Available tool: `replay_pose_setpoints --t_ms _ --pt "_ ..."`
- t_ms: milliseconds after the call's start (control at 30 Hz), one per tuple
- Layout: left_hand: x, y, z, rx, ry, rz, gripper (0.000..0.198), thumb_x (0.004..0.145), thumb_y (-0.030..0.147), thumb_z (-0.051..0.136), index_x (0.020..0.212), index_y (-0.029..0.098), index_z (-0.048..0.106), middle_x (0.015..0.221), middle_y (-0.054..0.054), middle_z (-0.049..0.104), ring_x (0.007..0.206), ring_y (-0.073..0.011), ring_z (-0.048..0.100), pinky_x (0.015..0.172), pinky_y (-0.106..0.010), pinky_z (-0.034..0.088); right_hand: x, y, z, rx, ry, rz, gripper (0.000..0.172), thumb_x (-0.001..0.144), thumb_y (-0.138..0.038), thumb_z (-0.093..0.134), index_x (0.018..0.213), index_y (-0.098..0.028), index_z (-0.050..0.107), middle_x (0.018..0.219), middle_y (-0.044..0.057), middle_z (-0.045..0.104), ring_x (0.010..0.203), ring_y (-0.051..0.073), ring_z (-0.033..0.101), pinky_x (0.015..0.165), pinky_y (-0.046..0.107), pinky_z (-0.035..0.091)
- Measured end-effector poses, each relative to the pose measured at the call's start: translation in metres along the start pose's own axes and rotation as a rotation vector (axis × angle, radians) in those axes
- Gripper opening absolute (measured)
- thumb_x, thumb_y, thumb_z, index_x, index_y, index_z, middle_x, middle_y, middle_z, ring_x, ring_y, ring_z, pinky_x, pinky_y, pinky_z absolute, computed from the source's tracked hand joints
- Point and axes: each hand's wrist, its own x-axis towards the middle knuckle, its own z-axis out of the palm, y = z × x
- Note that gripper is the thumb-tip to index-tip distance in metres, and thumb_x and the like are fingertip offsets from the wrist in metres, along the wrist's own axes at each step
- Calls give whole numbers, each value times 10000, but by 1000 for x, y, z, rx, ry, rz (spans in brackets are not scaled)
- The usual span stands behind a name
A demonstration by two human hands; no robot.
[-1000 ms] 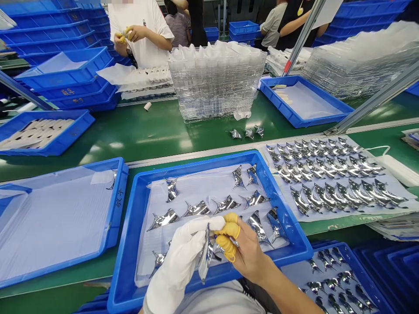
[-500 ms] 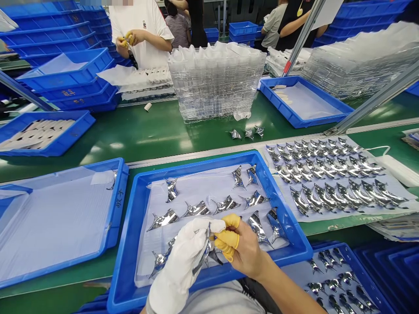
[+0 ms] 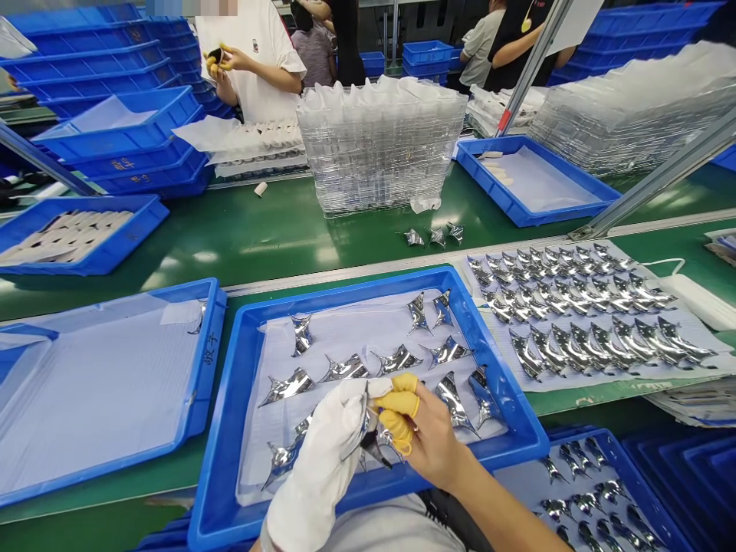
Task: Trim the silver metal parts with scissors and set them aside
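My left hand [image 3: 327, 445], in a white glove, is closed around a shiny chrome piece [image 3: 366, 418] with pointed corners. Yellow finger cots cover fingers of my right hand [image 3: 422, 429], which pinches at the upper edge of that same piece. My fingers hide much of it. Both hands are above a blue tray [image 3: 230, 383] lined with white sheet. Several similar chrome pieces lie spread in the tray, such as one chrome piece [image 3: 343, 368] just beyond my hands and another chrome piece [image 3: 456, 400] to their right.
Rows of chrome pieces [image 3: 586, 295] lie on a white sheet at right. Another blue tray [image 3: 215, 330] stands at left. Across the green bench [image 3: 247, 238] are a stack of clear plastic trays [image 3: 382, 153] and a co-worker [image 3: 253, 61] with yellow finger cots. A metal post [image 3: 661, 176] slants at right.
My left hand has turned the chrome piece slightly, and my right fingers have shifted a little along its edge. The co-worker opposite has raised their hands, holding a dark piece.
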Motion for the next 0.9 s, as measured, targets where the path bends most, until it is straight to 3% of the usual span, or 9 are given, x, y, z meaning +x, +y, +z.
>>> replay_pose_setpoints --t_ms 100,200,333,433,600,700,800,900 --pt "4 -2 -6 17 31 12 364 832 492 782 1060 210 820 988 -101 806 874 -258 739 812 -365 587 -1 -10 3 63 58 135 189 1054 -201 500 1140 -236 665 902 66 644 769 195 616 654 307 559" --pt "4 -4 -16 225 111 170 281 899 427 733 1067 223 828 996 -91 795 947 -247 704 893 -355 545 -4 -20 7 242 76 392 149 1036 -314 560 999 -228 676 832 29 608 655 158 544 552 260 484" --pt "0 -4 -23 466 10 394 291 998 287 592 1216 255 783 1048 -92 765 924 -230 650 826 -350 519 -1 -29 10 552 22 761 223 916 -411 709 851 -214 628 718 -24 541 554 112 423 467 218 388" --pt "-1 -2 -24 551 -67 500 350 1015 214 539 1287 301 741 1107 -80 752 969 -226 631 804 -334 506 6 -32 9 686 10 884 217 841 -330 751 785 -214 576 685 -51 505 528 86 354 453 198 354" --pt "9 3 -31 661 -174 540 320 996 218 566 1262 291 728 1243 -86 720 1216 -278 592 1069 -436 443 16 -38 7 763 31 934 249 779 -279 779 738 -222 540 575 -99 391 497 75 280 442 187 332" --pt "16 3 -37 556 -235 470 200 1005 281 559 1072 257 745 1097 -79 742 1135 -277 627 1109 -479 404 15 -38 7 756 11 940 294 802 -365 801 761 -222 547 598 -95 391 490 73 279 431 188 323" --pt "19 3 -40 414 -243 351 237 1002 390 564 912 228 713 968 -82 703 1130 -295 616 1033 -448 447 10 -36 2 620 -42 810 292 917 -498 707 883 -220 625 699 -46 489 540 103 388 474 219 400" --pt "18 5 -39 336 -269 274 352 1004 480 528 880 208 715 964 -101 661 1147 -316 586 1008 -440 446 6 -35 -9 360 -111 581 321 1063 -492 492 1145 -253 688 868 32 619 769 190 583 722 319 538"
